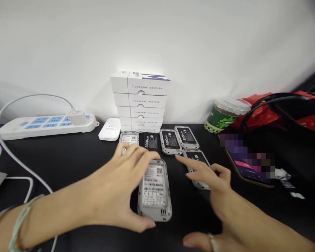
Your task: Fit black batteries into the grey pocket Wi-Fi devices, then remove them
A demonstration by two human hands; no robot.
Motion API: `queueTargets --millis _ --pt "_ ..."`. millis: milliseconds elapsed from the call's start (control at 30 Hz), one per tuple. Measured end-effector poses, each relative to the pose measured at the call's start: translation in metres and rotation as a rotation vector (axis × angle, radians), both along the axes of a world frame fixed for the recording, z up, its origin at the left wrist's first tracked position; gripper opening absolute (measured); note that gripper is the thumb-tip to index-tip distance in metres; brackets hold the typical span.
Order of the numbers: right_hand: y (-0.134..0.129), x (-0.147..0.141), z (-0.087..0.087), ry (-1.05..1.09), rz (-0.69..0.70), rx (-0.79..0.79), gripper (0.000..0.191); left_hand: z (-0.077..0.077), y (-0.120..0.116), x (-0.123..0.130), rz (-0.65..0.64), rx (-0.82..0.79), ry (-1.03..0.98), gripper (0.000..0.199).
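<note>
right hand point(224, 196), ringed at the thumb, hangs with thumb and fingers apart and nothing between them, partly hiding a battery-fitted casing point(196, 154). left hand point(118, 182) spans a grey device casing point(155, 189), label up, on the black table point(81, 157) between the hands: fingers by its far end, thumb by the near; whether they clamp it, i cannot tell. white boxes point(141, 91) stand stacked behind.

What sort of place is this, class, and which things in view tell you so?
Probably a makeshift work desk against a wall: a stack of white boxes, grey-framed devices laid out, some showing 3000mAh labels, and a power strip.
</note>
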State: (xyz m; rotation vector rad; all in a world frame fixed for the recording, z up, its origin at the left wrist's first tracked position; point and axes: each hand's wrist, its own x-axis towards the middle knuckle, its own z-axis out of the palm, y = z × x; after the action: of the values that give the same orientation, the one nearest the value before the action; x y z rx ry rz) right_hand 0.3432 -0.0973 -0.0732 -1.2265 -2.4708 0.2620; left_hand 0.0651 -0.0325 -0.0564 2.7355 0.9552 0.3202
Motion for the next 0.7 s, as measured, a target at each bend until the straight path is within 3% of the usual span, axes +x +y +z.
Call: queueTargets --millis 133,233,300,400,500,700 --pt "0.007 -0.018 -0.005 -0.116 0.126 -0.042 0.09 -0.004 -0.004 0.017 0.005 -0.169 -0.047 0.089" --pt "0.009 -0.023 -0.007 -0.116 0.106 -0.064 0.086 -0.004 0.023 0.017 0.123 -0.196 -0.129 0.056" --pt "0.009 -0.024 -0.007 -0.121 0.105 -0.062 0.091 -0.002 0.046 0.017 0.137 -0.103 -0.078 0.048" --pt "0.009 -0.027 -0.007 -0.115 0.136 -0.056 0.096 -0.003 0.074 0.02 0.12 -0.093 0.01 0.069" --pt "0.009 -0.028 -0.008 -0.107 0.145 -0.052 0.093 -0.007 0.086 0.024 0.14 -0.124 0.043 0.087" --pt "0.005 -0.024 -0.01 -0.096 0.091 -0.064 0.101 -0.003 0.068 0.027 0.177 -0.108 -0.012 0.097"
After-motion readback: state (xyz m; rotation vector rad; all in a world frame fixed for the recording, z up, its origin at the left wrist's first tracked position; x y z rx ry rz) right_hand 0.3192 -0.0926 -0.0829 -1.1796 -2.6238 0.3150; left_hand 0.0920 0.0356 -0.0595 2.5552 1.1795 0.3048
